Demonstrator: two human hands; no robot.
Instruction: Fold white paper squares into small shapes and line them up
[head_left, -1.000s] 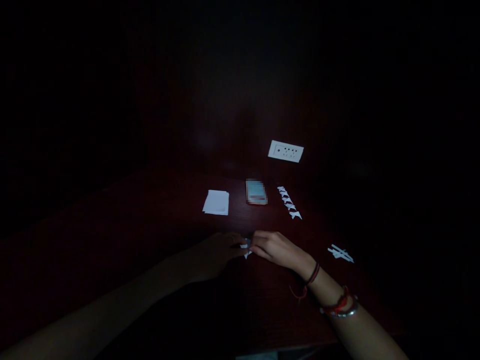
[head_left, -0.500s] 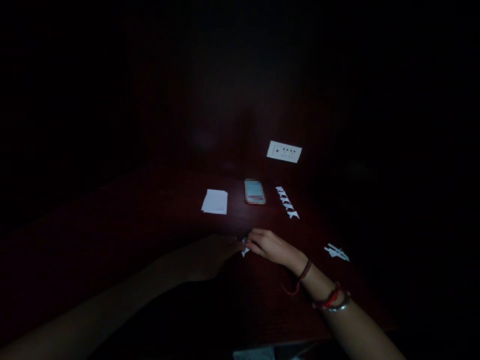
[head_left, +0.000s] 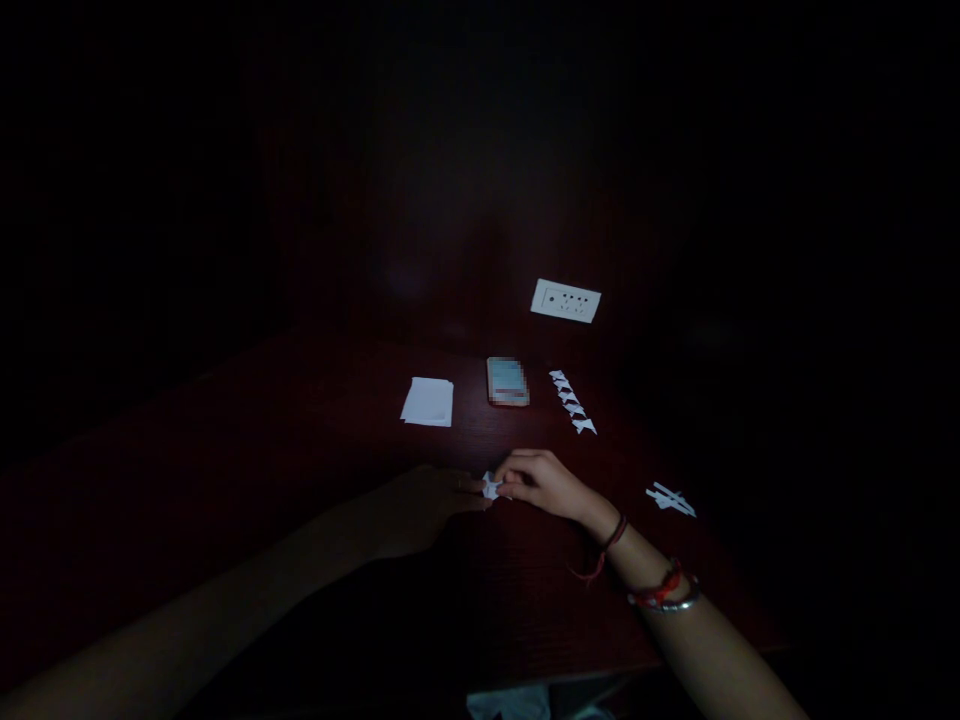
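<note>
A small folded piece of white paper lies on the dark red table between my two hands. My left hand, in deep shadow, reaches in from the left, and its fingertips pinch the paper's left side. From the right, my right hand has its thumb and index finger closed on the paper's right side. A thin dark red cord, a red braided band and a silver bangle circle my right wrist and forearm.
Beyond my hands lie a stack of white paper sheets, a blurred phone-like object and a row of folded white paper pieces. White paper strips are at the right. A socket plate is on the back wall.
My right hand's fingers have lifted and shifted slightly right, so more of the folded paper shows between my hands. The left hand stays nearly in place.
</note>
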